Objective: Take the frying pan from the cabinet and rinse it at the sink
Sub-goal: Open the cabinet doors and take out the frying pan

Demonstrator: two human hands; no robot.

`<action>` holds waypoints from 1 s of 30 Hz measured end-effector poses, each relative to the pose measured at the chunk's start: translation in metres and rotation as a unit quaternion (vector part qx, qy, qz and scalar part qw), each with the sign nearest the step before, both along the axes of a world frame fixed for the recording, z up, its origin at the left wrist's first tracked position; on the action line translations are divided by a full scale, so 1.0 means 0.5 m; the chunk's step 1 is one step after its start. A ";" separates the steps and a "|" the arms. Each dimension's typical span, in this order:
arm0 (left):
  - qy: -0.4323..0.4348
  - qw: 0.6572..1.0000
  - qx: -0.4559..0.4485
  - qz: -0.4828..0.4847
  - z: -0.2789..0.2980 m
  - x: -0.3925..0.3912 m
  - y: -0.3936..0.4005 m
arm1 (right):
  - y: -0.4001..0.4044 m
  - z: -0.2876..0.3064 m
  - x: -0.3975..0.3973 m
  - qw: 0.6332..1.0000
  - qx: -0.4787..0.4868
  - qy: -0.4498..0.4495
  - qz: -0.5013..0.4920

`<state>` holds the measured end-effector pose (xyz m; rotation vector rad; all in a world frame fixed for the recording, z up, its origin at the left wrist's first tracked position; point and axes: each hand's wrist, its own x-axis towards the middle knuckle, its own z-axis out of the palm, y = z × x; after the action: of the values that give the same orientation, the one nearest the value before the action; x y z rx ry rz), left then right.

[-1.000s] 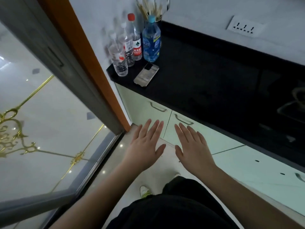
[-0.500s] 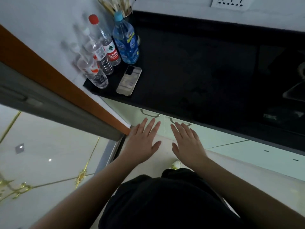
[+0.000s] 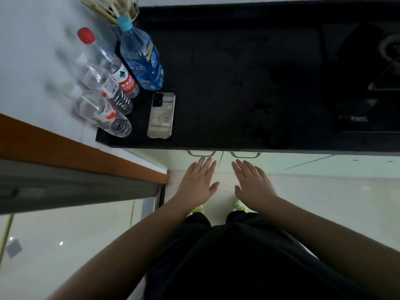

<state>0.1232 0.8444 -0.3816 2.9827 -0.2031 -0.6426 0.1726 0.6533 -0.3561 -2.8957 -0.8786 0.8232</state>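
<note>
I am standing at the black bench (image 3: 238, 83) and looking straight down, holding both arms out in front of me. My left hand (image 3: 195, 180) is hovering palm down with its fingers straight and close together, its grip wide and holding nothing. My right hand (image 3: 252, 182) is doing the same just beside it, fingers straight, grip wide and holding nothing. The fingertips of both hands are pointing at the pale green cabinet doors (image 3: 281, 162) under the bench edge, just short of the two metal handles: the left handle (image 3: 201, 153) is lying ahead of my left hand and the right handle (image 3: 245, 154) ahead of my right. Both doors are sitting closed, and the frying pan is not showing anywhere, so I cannot tell where it is.

On the left end of the bench a phone (image 3: 161, 115) is lying face down. Beside it a blue water bottle (image 3: 144, 59) is standing, with a red-capped bottle (image 3: 118, 72) and two clear white-capped bottles (image 3: 101, 100) against the wall. A holder of chopsticks (image 3: 114, 7) is standing behind them. At the far right a stove burner (image 3: 389, 50) is showing dimly. My light shoes (image 3: 195, 210) are peeking out below my hands on the pale floor (image 3: 324, 202).
</note>
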 end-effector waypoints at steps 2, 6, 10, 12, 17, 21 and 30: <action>0.005 1.000 -0.002 -0.025 -0.008 0.009 0.024 | 0.024 -0.014 0.000 0.998 -0.009 0.014 -0.062; 0.020 0.995 -0.001 -0.096 -0.030 0.022 0.069 | 0.069 -0.038 0.000 0.993 -0.022 0.011 -0.118; 0.039 0.992 -0.002 -0.119 -0.052 0.030 0.084 | 0.101 -0.048 -0.002 0.990 -0.035 0.011 -0.135; 0.053 0.992 -0.002 -0.113 -0.060 0.037 0.084 | 0.104 -0.054 0.000 0.988 -0.046 0.026 -0.145; 0.064 0.995 -0.017 -0.073 -0.077 0.055 0.066 | 0.090 -0.068 0.020 0.976 -0.053 0.083 -0.193; 0.043 0.996 0.000 -0.083 -0.099 0.079 0.056 | 0.085 -0.093 0.047 0.973 -0.057 0.091 -0.203; 0.051 0.997 0.006 -0.059 -0.115 0.092 0.037 | 0.074 -0.149 0.084 0.957 0.006 0.149 -0.248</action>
<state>0.1690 0.8628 -0.4390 2.9577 -0.3715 -0.8089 0.2147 0.6902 -0.4308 -2.6789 -0.1179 1.1337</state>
